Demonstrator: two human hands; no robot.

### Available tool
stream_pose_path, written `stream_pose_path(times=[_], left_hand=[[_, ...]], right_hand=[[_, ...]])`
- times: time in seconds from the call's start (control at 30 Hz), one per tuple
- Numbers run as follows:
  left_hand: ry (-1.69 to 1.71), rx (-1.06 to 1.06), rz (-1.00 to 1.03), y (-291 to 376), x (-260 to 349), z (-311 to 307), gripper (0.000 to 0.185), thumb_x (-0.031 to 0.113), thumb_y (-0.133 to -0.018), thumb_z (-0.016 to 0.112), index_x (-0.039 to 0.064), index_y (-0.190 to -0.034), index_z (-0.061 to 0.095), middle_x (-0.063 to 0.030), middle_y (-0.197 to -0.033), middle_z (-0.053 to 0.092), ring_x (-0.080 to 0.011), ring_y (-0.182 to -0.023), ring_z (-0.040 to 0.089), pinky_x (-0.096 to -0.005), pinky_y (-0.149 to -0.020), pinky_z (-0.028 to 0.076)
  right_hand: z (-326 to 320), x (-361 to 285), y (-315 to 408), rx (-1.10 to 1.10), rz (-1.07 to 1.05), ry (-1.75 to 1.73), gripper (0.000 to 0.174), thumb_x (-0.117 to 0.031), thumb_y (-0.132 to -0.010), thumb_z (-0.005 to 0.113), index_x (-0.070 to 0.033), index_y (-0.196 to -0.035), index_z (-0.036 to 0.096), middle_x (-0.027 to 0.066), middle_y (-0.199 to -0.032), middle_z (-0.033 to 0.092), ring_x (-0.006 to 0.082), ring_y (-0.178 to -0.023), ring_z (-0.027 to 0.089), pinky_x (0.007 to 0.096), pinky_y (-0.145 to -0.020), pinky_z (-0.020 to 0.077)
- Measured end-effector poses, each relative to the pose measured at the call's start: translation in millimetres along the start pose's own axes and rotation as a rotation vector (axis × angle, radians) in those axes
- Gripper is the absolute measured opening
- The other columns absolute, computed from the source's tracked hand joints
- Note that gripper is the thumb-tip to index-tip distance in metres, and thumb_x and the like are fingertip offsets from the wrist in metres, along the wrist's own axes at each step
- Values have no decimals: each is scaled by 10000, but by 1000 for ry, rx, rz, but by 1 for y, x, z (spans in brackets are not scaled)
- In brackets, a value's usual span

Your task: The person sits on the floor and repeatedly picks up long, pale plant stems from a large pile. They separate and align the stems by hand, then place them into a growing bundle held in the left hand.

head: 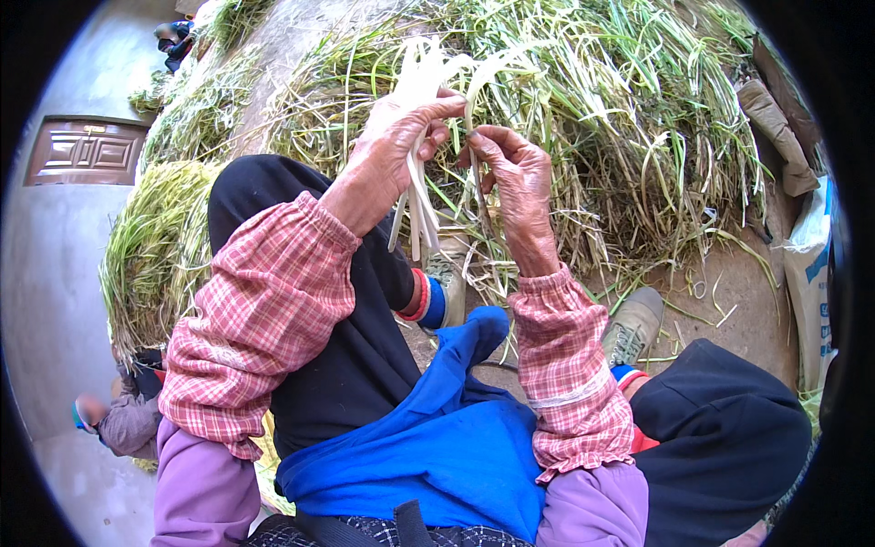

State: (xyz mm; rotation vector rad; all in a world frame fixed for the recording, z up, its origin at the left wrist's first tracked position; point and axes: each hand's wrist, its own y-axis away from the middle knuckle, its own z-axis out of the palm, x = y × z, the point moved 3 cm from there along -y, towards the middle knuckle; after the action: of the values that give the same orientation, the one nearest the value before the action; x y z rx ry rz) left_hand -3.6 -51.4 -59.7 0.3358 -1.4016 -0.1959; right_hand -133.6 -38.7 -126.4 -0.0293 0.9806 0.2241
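My left hand (393, 140) is closed around a small bundle of pale, peeled-looking plant stalks (422, 222). Their white ends hang below the palm, and the washed-out leafy tops rise above it. A separate stalk (469, 115) stands beside the bundle, its upper part by my left thumb and fingertips. Lower on this stalk, thumb and fingers of my right hand (519, 171) pinch it; a thin brownish strip (481, 198) hangs below them. Both hands are close together over a wide heap of long green and yellowed leafy stalks (636, 102).
Further stalk heaps (160, 253) lie to the left. A blue cloth (424, 458) covers my lap. Shoes (634, 325) rest on the littered floor. A white sack (810, 280) stands at right. One person (130, 417) sits at lower left, another (176, 41) at upper left, near a brown door (89, 152).
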Motion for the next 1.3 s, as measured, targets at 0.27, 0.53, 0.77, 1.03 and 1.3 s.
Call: stream_pose_path(times=[0.27, 0.53, 0.77, 1.03, 1.3], left_hand=[[-53, 11, 9, 11, -2, 9, 302, 134, -790, 700, -18, -1023, 581, 43, -679, 527, 2, -491, 429, -138, -366, 274], [-85, -12, -36, 13, 2, 10, 286, 159, -811, 684, 0, -1028, 584, 53, -654, 515, 3, -488, 426, -138, -375, 264], [-27, -19, -68, 9, 0, 7, 281, 161, -817, 683, 5, -1024, 576, 50, -640, 517, 1, -464, 416, -141, -362, 267], [-24, 24, -77, 8, -2, 7, 299, 149, -806, 685, 2, -1043, 576, 47, -693, 512, -1, -493, 419, -130, -363, 269], [-198, -87, 2, 20, -4, 18, 285, 182, -813, 677, 18, -1033, 598, 55, -707, 524, -1, -556, 447, -143, -440, 298]], right_hand=[[-2, -4, -2, 7, -3, 134, 155, -119, -830, 648, -8, -937, 649, 23, -735, 662, 41, -619, 592, 165, -471, 397], [0, 3, -3, -76, 80, -127, 155, -146, -845, 637, -36, -953, 646, 20, -747, 659, 68, -620, 608, 175, -439, 391], [4, 13, 0, -53, 193, -377, 133, -150, -887, 574, -55, -965, 623, 49, -735, 661, 114, -619, 633, 194, -461, 426], [2, 9, -3, -46, 121, -158, 214, -231, -915, 525, -50, -995, 608, 42, -787, 660, 101, -679, 627, 183, -488, 445], [-6, -16, -8, 17, 0, -93, 249, -240, -864, 605, -78, -1052, 622, 26, -973, 661, 88, -852, 597, 236, -646, 459]])
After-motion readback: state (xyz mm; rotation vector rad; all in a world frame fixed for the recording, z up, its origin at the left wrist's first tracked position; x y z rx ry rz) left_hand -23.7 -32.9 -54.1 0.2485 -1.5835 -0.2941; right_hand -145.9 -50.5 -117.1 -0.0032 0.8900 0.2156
